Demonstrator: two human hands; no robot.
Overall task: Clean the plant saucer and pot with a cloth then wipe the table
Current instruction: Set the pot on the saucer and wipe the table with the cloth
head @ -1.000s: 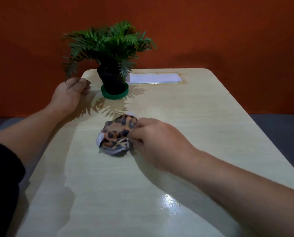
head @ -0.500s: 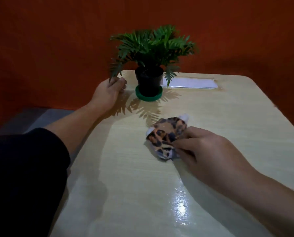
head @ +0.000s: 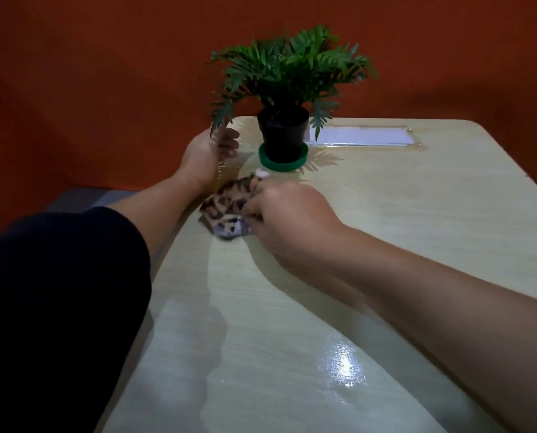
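1. Right hand (head: 287, 223), centre of frame, fingers curled and bunching the leopard-print cloth (head: 225, 210) flat against the tabletop (head: 417, 232); reads as the table-wiping step.
2. Left hand (head: 209, 151), upper centre-left, grips the tabletop's far left edge with curled fingers, probably to brace the reach.
3. Black pot (head: 283, 132) stands upright in its green saucer (head: 283, 162) at upper centre, just beyond the cloth, not touching it.
4. Fern fronds (head: 292, 64) overhang the left hand.
5. White card (head: 364, 136) lies right of the pot, likely kept clear of the wiping.
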